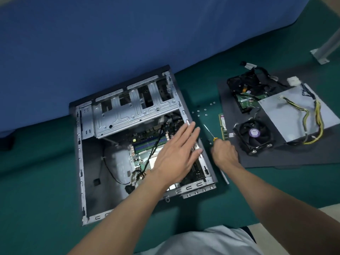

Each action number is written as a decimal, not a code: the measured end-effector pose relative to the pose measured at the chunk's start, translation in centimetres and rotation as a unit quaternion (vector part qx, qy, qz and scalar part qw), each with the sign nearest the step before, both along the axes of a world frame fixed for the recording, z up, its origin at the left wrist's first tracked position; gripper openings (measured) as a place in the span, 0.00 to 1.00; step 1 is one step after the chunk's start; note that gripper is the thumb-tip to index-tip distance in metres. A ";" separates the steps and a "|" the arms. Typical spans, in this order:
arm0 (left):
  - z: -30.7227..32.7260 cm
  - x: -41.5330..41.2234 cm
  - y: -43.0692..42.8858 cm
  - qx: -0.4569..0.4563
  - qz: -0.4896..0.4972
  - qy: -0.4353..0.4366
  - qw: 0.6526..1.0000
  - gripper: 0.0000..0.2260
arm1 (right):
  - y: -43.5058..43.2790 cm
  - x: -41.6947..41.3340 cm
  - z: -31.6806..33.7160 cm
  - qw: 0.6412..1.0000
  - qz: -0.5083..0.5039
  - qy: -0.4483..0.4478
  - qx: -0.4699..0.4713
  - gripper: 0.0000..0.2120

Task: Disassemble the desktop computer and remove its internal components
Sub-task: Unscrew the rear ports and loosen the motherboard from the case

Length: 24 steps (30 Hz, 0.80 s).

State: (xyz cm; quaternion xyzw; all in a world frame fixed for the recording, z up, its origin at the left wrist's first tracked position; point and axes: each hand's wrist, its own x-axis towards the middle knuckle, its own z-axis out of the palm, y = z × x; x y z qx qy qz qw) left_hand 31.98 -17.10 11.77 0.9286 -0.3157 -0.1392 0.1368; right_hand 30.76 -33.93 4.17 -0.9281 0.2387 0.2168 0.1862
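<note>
I see left grip (176, 153) flat, fingers spread, holding nothing, over motherboard (145, 144) inside open PC case (79, 155); right grip (224, 153) wrapped round yellow-handled screwdriver (211, 133) just beside case; RAM stick (223, 126), cooler fan (254, 133), PSU (294, 115) lie right of it.
</note>
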 end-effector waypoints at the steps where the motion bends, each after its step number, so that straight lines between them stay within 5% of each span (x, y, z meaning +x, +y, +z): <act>1: 0.0 -0.6 0.4 -0.006 0.004 0.008 1.000 0.27 | 0.2 0.1 0.1 1.000 0.007 0.004 -0.008 0.12; 5: -0.6 -2.2 3.6 0.004 0.056 0.057 0.997 0.26 | 0.1 0.5 1.6 0.997 -0.050 -0.041 0.045 0.11; 8: -1.3 -1.3 7.7 0.035 0.191 0.131 0.972 0.25 | 0.4 1.4 4.8 0.961 -0.136 -0.216 0.102 0.09; 12: -2.6 0.1 13.0 0.092 0.304 0.204 0.926 0.21 | 3.8 2.0 9.5 0.902 0.039 -0.416 0.104 0.07; 17: -5.4 1.7 15.8 0.086 0.298 0.202 0.929 0.33 | 9.7 3.4 7.7 0.917 0.346 -0.182 0.075 0.11; 20: -6.8 3.0 16.1 0.083 0.281 0.189 0.937 0.32 | 11.5 4.7 5.3 0.932 0.359 -0.054 0.012 0.17; 24: -7.7 4.7 16.0 0.114 0.279 0.170 0.938 0.25 | 12.0 6.5 3.4 0.950 0.311 -0.010 -0.042 0.21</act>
